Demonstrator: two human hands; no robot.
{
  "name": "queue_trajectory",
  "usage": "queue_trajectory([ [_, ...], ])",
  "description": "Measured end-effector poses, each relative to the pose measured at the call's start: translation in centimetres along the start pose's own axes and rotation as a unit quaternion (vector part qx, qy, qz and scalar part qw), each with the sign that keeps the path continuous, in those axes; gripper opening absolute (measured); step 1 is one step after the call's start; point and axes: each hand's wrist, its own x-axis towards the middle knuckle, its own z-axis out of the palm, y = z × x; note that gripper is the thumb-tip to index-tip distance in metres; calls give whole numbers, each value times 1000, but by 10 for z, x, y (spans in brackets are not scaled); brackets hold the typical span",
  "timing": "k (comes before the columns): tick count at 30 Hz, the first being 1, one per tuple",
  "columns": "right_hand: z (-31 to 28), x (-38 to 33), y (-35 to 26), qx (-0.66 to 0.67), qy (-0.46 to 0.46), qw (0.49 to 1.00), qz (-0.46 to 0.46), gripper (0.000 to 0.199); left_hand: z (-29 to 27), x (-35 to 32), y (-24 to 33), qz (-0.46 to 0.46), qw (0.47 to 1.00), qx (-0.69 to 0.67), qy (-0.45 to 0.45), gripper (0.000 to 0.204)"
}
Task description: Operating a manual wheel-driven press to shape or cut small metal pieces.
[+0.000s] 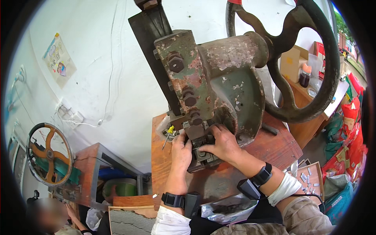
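A hand-wheel press [188,74], with flaking green and red paint, stands on a wooden bench [168,117]. Under its ram sits a metal die [202,156] with a row of thin comb-like teeth [199,141]. My left hand [181,152] is closed at the die's left side, fingertips by the teeth. From the right, my right hand [222,145] curls around the die, its thumb reaching across the front of the teeth. Whatever small piece the fingers of either hand may pinch is hidden. A yellow-handled screwdriver [169,132] lies behind my left hand.
The press's large wheel [333,58] rises at right. A tray [317,172] with small metal pieces and several bags [350,137] are right of me. A plastic bag [229,207] lies by my lap. At lower left a person [47,215] sits near another wheel [49,154].
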Motion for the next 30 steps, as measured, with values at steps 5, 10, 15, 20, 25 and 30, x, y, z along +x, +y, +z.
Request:
queue_trajectory([
  [5, 2, 8, -6, 7, -16, 998, 55, 62, -3, -1, 10, 9, 1000, 3, 5, 34],
  [10, -10, 7, -7, -24, -16, 998, 58, 58, 5, -3, 5, 182, 954, 235, -34, 38],
  [15, -171, 25, -69, -187, 273, 923, -195, 29, -11, -15, 4, 93, 943, 317, -34, 40],
  [20, -292, 155, -115, -447, 255, 849, -118, 57, -11, -14, 1, 59, 947, 313, -43, 40],
  [25, -377, 150, -107, -126, 217, 968, 32, 39, 19, -13, 28, 44, 956, 279, -81, 40],
  [30, -251, 3, 10, -84, 419, 901, 73, 44, -8, -19, 22, 2, 949, 312, -50, 40],
])
